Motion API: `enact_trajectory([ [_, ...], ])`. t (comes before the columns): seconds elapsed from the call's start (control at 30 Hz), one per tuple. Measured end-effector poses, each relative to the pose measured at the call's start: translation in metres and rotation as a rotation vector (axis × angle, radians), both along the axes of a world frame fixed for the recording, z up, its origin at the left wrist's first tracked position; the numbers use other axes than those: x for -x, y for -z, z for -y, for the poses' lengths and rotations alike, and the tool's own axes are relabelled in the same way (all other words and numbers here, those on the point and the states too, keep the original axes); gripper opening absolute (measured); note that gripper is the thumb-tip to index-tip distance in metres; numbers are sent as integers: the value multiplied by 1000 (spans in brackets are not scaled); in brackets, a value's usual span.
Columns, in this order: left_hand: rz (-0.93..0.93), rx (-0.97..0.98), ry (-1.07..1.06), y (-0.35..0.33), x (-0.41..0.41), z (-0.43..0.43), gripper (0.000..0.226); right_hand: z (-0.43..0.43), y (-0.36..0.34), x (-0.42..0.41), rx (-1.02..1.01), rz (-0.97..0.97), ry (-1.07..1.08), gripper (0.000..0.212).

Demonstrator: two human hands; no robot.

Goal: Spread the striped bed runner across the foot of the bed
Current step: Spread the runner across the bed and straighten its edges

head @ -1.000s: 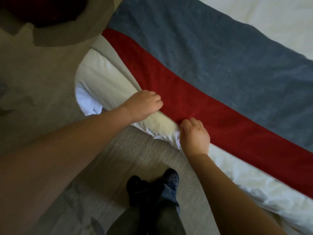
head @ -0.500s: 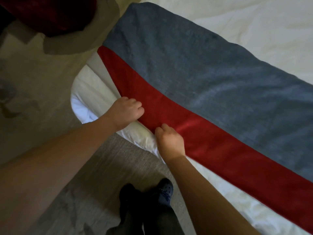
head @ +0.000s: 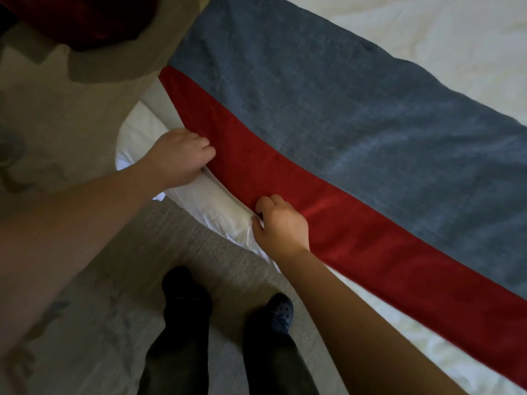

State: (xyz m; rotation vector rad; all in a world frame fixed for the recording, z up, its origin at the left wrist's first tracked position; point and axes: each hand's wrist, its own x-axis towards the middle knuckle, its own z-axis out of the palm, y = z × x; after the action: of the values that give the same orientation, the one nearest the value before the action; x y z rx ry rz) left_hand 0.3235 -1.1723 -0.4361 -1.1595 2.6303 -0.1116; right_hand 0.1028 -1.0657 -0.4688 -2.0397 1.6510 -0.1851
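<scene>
Head view: the left grip (head: pixel 179 158), a bare hand, lies knuckles up with its fingers curled onto the near red edge of the runner (head: pixel 370 238), close to the cloth's end. The right grip (head: pixel 281 223) is also curled tight, fingertips on the same red edge and thumb against the white bedding just beside it; it seems to pinch the hem, though the pinch itself is hidden under the hand. Between the two grips the red edge runs in a slight curve over a white fold of the bed (head: pixel 216 201).

Beyond both grips the runner lies flat across the bed, with the red stripe nearest them and a wide grey-blue stripe (head: pixel 342 109) on its far side. Past that stripe is plain white cover. The runner's short end lies just beyond the left grip, at the bed's corner.

Below the grips, on the pale floor (head: pixel 85 138), stand two dark shoes (head: pixel 281 312) and dark trouser legs. Far beyond the left grip sits a dark red item (head: pixel 85 18), too dim to make out.
</scene>
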Motion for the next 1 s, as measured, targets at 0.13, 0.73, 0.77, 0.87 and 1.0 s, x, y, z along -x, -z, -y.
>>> enact_trajectory([
  [0.13, 8, -15, 16, 0, -21, 19, 16, 23, -3, -30, -4, -44, -11, 23],
  [0.73, -49, 70, 243, 3, -114, 51, 33, 21, 4, -103, 37, -113, 277, 15],
  [0.77, -36, 75, 254, 3, -117, 56, 28, 29, 3, -113, 42, -88, 257, 16],
  [0.87, -8, 107, 276, 5, -132, 70, 18, 67, 0, -154, 72, -7, 214, 20],
  [1.0, -36, 147, 268, 8, -155, 71, 9, 113, 1, -207, 9, -21, 227, 18],
])
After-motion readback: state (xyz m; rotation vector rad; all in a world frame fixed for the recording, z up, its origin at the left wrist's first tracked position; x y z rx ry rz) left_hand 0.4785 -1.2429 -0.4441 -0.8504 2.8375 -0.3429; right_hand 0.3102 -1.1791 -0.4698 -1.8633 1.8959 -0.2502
